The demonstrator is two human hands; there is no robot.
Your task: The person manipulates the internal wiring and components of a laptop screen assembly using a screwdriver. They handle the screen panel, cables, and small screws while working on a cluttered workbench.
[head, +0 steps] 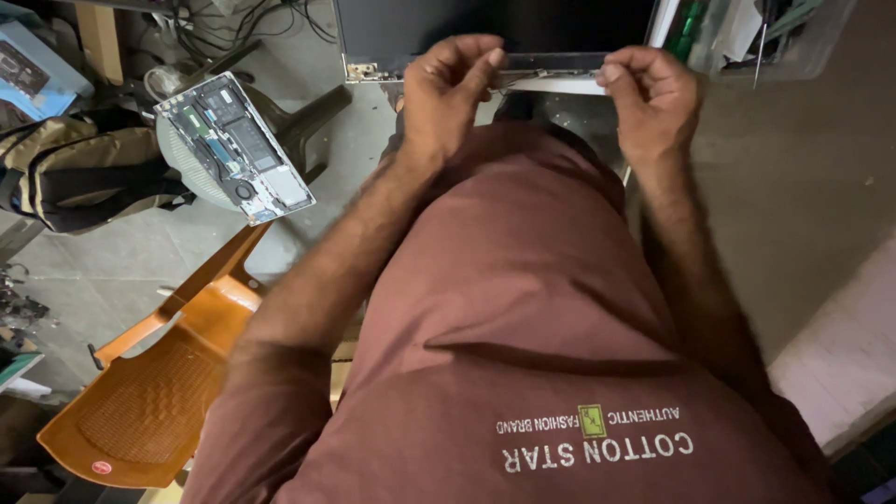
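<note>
1. Left hand [453, 93]: raised in front of the torso, forearm angled up from the lower left, wrist bent. Thumb and fingers are pinched together on the lower edge of the dark flat laptop screen panel [495, 28].
2. Right hand [653, 98]: forearm rising along the right side, fingers curled and closed on the same lower edge, near the metal hinge strip [551, 70].
3. The two hands are apart, the strip between them.
4. The panel is held at the top of the view, above the floor.
5. To the left, an opened silver laptop base with exposed circuit boards [233, 149] rests on a pale round seat [182, 159].
6. An orange plastic chair [154, 392] stands at lower left; a tan and black backpack [79, 177] sits at the left edge.
</note>
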